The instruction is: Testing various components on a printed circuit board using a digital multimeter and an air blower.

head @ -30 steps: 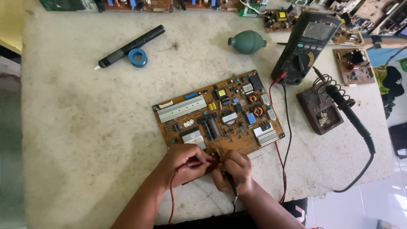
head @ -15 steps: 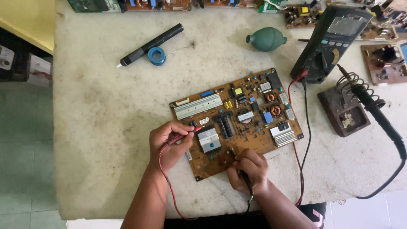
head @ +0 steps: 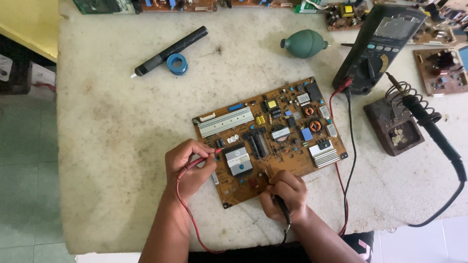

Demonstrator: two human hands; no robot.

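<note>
A brown circuit board (head: 287, 124) with heat sinks, coils and capacitors lies tilted on the worn white table (head: 112, 146). My left hand (head: 189, 165) pinches a red test probe (head: 202, 159) whose tip touches the board's left edge. My right hand (head: 285, 192) grips a black test probe (head: 282, 204) pressed onto the board's near edge. Red and black leads (head: 343, 146) run from the probes to a dark multimeter (head: 378, 46) propped at the upper right.
A soldering iron (head: 431, 124) rests in its rusty stand (head: 394, 129) at the right. A green rubber blower bulb (head: 304, 44), a black desoldering pump (head: 170, 51) and a blue solder spool (head: 177, 63) lie farther back. Several other circuit boards (head: 441, 70) line the far edge.
My left hand slid the red probe from the board's near edge up to its left edge. The right hand kept its probe at the near edge. The view shifted left.
</note>
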